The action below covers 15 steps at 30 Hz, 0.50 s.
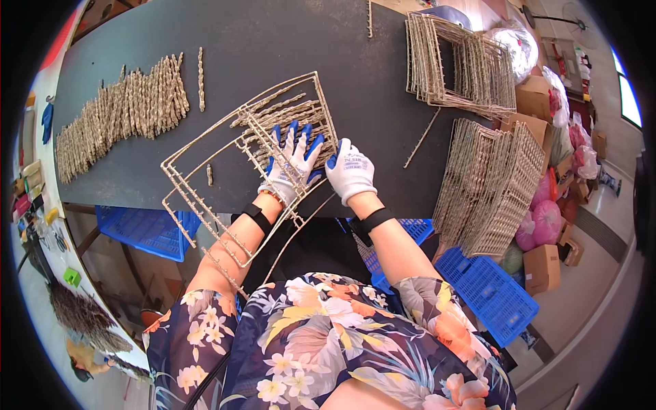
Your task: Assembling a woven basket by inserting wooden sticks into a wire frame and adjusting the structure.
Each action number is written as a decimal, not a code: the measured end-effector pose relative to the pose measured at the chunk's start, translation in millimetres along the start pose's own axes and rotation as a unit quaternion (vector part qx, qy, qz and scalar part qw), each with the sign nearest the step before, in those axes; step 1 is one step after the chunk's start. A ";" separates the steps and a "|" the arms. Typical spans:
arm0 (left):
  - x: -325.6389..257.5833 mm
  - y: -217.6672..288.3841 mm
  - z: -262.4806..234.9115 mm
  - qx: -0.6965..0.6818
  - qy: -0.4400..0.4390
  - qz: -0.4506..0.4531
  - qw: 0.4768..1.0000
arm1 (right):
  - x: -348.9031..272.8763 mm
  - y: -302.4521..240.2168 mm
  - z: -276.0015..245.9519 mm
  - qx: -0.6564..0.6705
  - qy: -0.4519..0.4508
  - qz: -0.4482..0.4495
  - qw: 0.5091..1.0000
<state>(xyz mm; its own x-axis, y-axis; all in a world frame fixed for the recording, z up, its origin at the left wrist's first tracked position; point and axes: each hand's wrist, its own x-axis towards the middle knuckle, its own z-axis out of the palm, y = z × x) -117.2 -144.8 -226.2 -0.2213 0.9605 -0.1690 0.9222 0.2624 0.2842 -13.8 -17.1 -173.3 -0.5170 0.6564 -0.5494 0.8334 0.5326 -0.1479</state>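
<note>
Both hands wear white gloves with blue fingertips. My left hand [292, 164] reaches through a beige wire frame [326, 109], its fingers spread over a bunch of knobbly twisted sticks [311, 111]. At the frame's right side, my right hand [350, 169] is closed around the wire edge; its fingertips are partly hidden. The frame is rectangular, with small prongs along its bars, and lies tilted across my left forearm. Just left of it, a short stick piece [210, 174] rests on the dark table [260, 48].
A long row of twisted sticks [126, 113] covers the table's left, with one stick [201, 78] apart. Two stacks of wire frames [471, 65] stand right, near a thin rod [421, 139]. Blue crates [488, 294] sit below the table edge. Boxes [543, 268] and bags are farther right.
</note>
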 end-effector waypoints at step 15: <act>0.6 -6.0 -8.9 -0.087 0.053 -0.007 0.995 | -2.3 62.4 -9.6 0.557 -0.178 0.040 0.810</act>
<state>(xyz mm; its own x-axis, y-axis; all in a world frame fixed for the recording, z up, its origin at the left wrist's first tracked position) -125.7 -145.1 -219.6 -0.2743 0.9586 -0.0763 0.8520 0.2791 0.4430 37.5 19.7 -173.3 -0.5292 0.3633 -0.7668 0.6238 -0.4461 -0.6418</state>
